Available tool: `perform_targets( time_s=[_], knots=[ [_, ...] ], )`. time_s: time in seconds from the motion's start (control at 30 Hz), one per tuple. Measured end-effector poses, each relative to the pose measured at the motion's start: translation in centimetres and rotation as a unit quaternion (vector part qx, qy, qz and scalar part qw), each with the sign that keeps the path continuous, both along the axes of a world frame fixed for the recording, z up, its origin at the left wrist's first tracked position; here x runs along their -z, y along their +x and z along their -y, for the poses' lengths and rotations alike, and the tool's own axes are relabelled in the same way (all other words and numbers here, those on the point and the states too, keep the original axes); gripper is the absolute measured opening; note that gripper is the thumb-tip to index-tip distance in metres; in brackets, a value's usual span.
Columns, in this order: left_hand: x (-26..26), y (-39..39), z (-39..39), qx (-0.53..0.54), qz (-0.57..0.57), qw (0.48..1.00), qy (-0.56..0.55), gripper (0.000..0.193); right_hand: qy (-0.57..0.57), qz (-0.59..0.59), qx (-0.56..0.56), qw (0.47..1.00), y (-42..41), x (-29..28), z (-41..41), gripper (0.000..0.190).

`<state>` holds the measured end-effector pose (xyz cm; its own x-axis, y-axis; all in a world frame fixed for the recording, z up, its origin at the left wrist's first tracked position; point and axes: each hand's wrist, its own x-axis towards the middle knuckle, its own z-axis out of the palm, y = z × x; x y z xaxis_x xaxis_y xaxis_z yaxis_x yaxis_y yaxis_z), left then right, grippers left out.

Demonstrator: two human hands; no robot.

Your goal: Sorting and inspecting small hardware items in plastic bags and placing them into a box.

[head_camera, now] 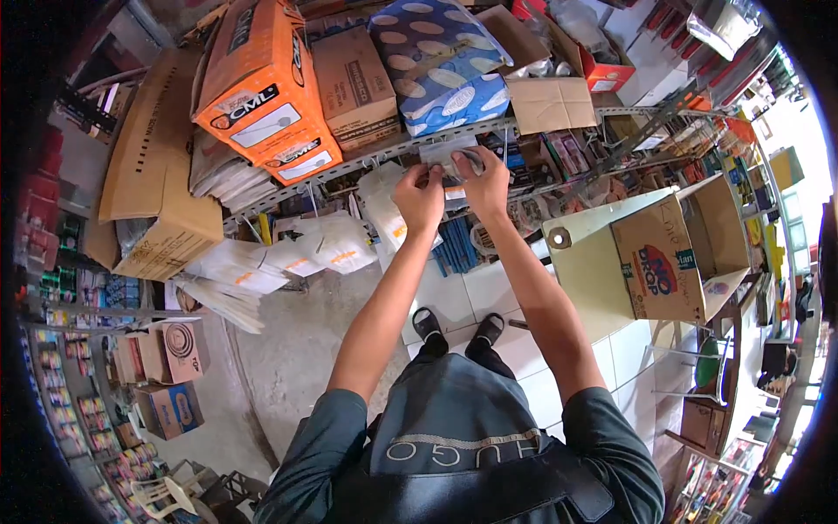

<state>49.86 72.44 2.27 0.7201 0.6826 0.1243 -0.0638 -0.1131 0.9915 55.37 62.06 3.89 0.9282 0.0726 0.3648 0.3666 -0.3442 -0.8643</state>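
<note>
My right hand (pixel 485 180) grips a see-through plastic packet (pixel 452 154) in front of the metal shelf's edge, its thumb and fingers curled around the right side. At the packet's left side, my left hand (pixel 421 198) pinches its edge between thumb and fingertips. What the packet contains is too small to tell. Packs of white plastic bags (pixel 383 196) hang from the shelf just left of my left hand. Below my hands, a bundle of blue rods (pixel 457 245) stands by the lower shelf.
On the perforated metal shelf (pixel 366 157) stand an orange carton (pixel 262 98), a brown carton (pixel 357 85) and a blue patterned box (pixel 445 65). More white bags (pixel 327 242) hang at left. An opened cardboard box (pixel 661 262) rests on a pale surface (pixel 582 275) at right.
</note>
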Motion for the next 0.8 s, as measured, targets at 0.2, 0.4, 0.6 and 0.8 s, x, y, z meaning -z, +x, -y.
perform_targets(
  time_s=[0.2,0.4,0.6,0.8],
  knots=[
    [1.2,-2.1,1.7,0.053,0.000,0.998,0.025,0.031,0.005,0.018,0.014,1.000,-2.1,2.4,2.8,0.037],
    [3.3,-6.7,5.1,0.095,-0.036,0.989,-0.111,0.061,0.030,-0.009,-0.035,0.999,-7.6,2.0,9.4,0.050],
    [3.7,-9.8,9.8,0.122,-0.016,0.974,-0.190,0.062,0.098,-0.119,-0.037,0.987,-14.3,3.2,20.1,0.048],
    [1.4,-15.5,20.4,0.249,-0.113,0.943,-0.190,0.051,0.194,-0.198,0.073,0.958,-23.0,4.6,32.2,0.040]
  ],
)
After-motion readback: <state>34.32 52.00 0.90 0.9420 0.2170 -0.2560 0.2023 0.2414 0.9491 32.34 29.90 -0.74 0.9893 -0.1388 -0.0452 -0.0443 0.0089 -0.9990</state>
